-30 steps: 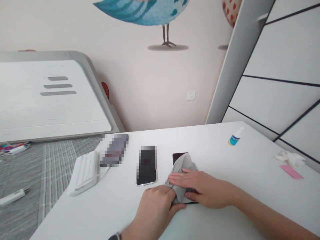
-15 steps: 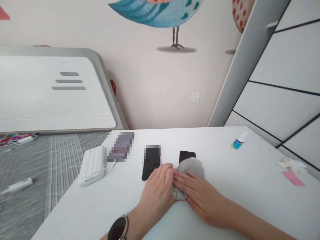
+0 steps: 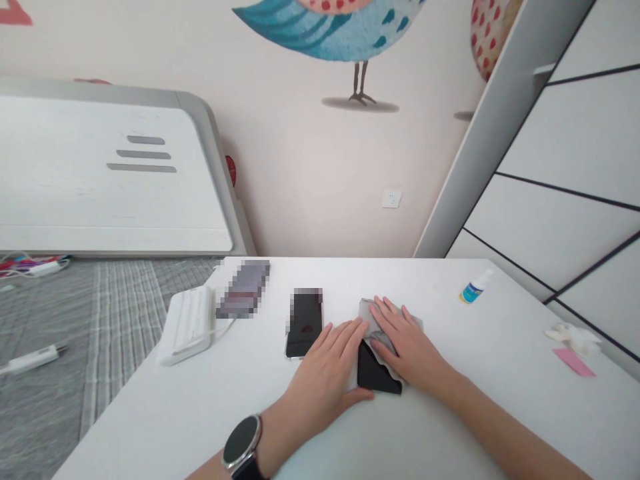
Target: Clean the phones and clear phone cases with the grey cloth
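A black phone lies on the white table in front of me, its lower part bare. A grey cloth covers its upper part and its right side. On the cloth rests my right hand, fingers stretched forward and the thumb a little apart, pressing it onto the phone. My left hand lies along the phone's left edge with its fingers straight and its thumb reaching toward the lower edge. The left fingertips touch or nearly touch the cloth. A watch is on my left wrist.
A second phone lies left of my hands. Farther left are a blurred dark flat device and a white power strip with a cable. A small spray bottle, a pink slip and crumpled white tissue lie right.
My right hand and the cloth have moved forward over the phone, uncovering its lower part. My left hand has straightened its fingers. The view has shifted slightly.
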`<action>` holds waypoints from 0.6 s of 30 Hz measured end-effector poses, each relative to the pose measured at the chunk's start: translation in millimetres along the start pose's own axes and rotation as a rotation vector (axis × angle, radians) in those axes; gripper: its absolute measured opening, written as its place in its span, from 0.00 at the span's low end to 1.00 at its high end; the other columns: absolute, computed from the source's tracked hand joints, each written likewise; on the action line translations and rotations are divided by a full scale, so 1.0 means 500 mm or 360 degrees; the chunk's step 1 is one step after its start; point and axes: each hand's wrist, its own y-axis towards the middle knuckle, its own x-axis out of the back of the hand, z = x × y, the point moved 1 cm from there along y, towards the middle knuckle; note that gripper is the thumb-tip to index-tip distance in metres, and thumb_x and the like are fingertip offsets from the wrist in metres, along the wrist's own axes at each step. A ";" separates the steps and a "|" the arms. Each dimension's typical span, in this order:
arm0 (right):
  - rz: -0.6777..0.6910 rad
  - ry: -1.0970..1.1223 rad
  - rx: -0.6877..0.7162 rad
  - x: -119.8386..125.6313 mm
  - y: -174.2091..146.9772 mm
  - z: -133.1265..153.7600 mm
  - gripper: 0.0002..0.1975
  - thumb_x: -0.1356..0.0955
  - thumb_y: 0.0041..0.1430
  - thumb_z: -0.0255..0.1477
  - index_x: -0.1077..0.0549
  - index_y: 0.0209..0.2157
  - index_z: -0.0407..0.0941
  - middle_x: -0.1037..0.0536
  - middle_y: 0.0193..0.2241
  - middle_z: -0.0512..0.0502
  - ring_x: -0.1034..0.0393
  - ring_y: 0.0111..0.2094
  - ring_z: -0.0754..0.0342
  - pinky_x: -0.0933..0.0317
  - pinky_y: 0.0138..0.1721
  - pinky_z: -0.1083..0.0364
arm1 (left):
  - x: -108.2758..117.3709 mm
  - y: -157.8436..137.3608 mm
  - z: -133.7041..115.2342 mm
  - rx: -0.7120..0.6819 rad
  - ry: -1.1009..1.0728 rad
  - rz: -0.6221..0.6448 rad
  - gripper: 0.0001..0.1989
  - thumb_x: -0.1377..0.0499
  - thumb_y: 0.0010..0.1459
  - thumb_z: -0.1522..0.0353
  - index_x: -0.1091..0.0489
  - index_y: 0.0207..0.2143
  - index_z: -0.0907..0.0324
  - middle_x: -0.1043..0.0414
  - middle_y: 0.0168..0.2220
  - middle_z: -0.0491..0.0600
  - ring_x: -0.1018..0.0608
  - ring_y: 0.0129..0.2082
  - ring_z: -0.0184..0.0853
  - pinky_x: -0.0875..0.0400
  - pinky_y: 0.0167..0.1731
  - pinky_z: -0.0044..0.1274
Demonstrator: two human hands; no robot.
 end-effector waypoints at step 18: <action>-0.0567 0.0461 -0.0147 0.037 -0.012 -0.056 0.24 0.38 0.71 0.42 0.33 0.64 0.50 0.31 0.66 0.42 0.39 0.68 0.41 0.52 0.71 0.34 | 0.061 -0.008 0.091 0.0833 0.0605 -0.0248 0.48 0.43 0.63 0.44 0.45 0.68 0.77 0.35 0.61 0.77 0.30 0.61 0.63 0.35 0.58 0.48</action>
